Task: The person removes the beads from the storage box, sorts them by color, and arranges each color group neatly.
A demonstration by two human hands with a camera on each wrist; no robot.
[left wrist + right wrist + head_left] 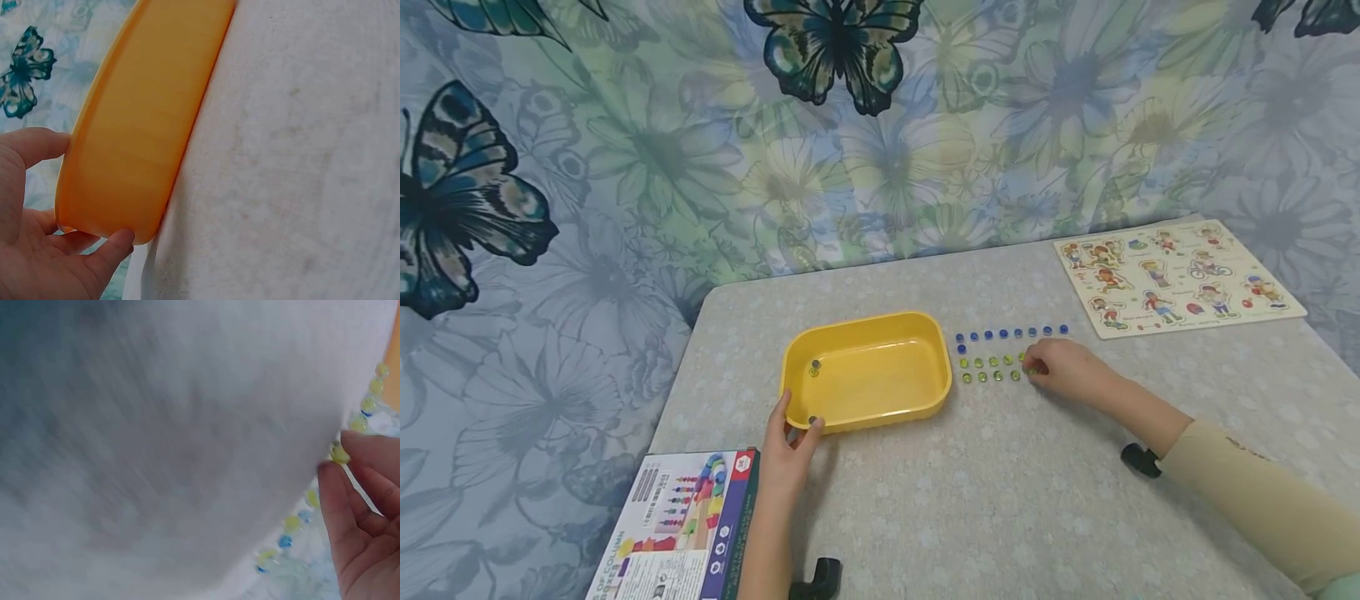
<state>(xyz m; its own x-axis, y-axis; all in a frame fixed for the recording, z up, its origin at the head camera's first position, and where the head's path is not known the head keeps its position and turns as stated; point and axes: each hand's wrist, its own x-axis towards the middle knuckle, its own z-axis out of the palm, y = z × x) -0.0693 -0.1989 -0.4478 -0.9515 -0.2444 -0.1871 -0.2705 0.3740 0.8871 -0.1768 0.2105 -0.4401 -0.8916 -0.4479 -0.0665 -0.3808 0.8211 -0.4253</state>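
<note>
My left hand [787, 457] grips the near left corner of a yellow plastic tray [868, 421], thumb over the rim, fingers along the outer wall; the left wrist view shows this tray wall [134, 125] up close. A few small glass beads [815, 367] lie inside at the tray's left end. To the right of the tray, my right hand [1071, 368] pinches a yellow-green glass bead [339, 454] between thumb and finger, low over the table. It is at the right end of two rows of yellow-green beads [993, 362]. Behind them runs a row of blue beads [1003, 333].
A wooden picture board [1180, 279] with children's figures lies at the back right. A printed game box [681, 525] sits at the front left, beside my left forearm. Behind the table [970, 500] hangs a butterfly-patterned cloth [895, 167].
</note>
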